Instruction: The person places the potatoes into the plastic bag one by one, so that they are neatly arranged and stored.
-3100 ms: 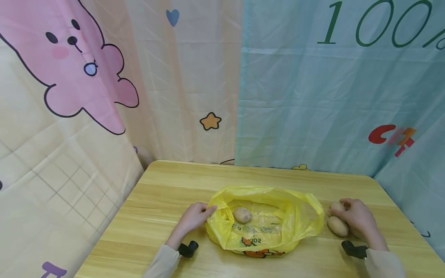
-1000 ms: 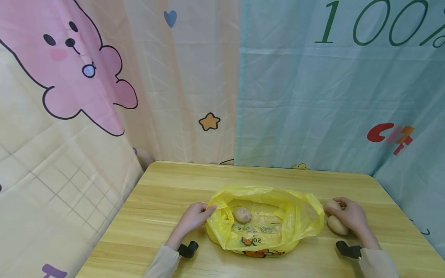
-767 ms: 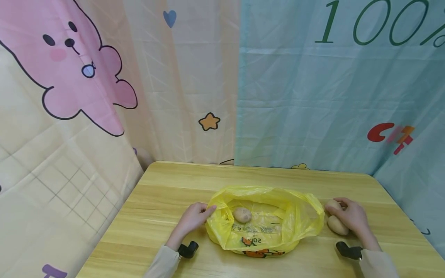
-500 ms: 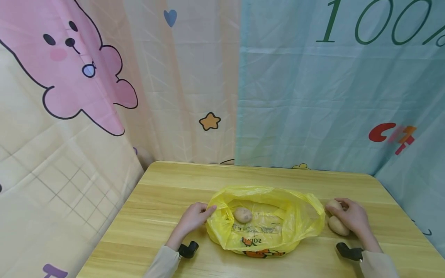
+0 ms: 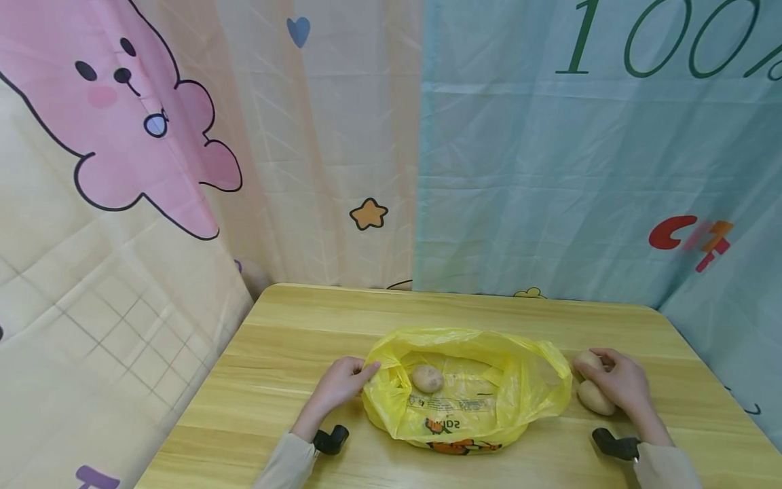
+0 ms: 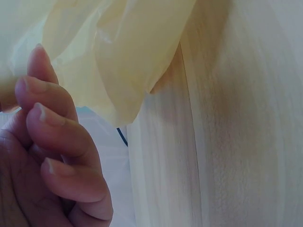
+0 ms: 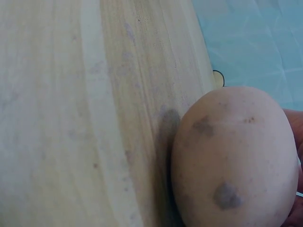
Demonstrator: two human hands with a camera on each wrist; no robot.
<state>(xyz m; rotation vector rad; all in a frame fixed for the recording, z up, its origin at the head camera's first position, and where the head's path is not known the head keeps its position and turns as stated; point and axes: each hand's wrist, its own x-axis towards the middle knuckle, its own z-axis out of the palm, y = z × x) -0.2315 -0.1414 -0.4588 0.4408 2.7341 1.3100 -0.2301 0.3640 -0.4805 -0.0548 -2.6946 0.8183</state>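
A yellow plastic bag [image 5: 516,401] lies with its mouth spread wide, and one potato [image 5: 427,379] rests inside. My left hand [image 5: 342,382] pinches the bag's left rim between thumb and index finger. In the left wrist view the other fingers [image 6: 71,137] are bent beside the hanging film. Right of the bag, my right hand [image 5: 624,382] grips the farther of two potatoes, a pale brown potato [image 5: 586,362] partly covered by the fingers. The nearer potato [image 5: 594,398] lies just below that hand. A large spotted potato [image 7: 236,161] fills the lower right of the right wrist view, fingers behind it.
The wooden table [image 5: 293,326] has rounded far corners. A printed curtain [image 5: 513,170] hangs right behind its far edge, and a pale patterned cloth [image 5: 122,292] hangs along the left side. Black camera mounts [image 5: 332,439] sit on both wrists.
Compared with three seconds ago, my right hand and the farther potato are slightly further left, closer to the bag. Over the last second both hands stay almost still, and the bag keeps its shape.
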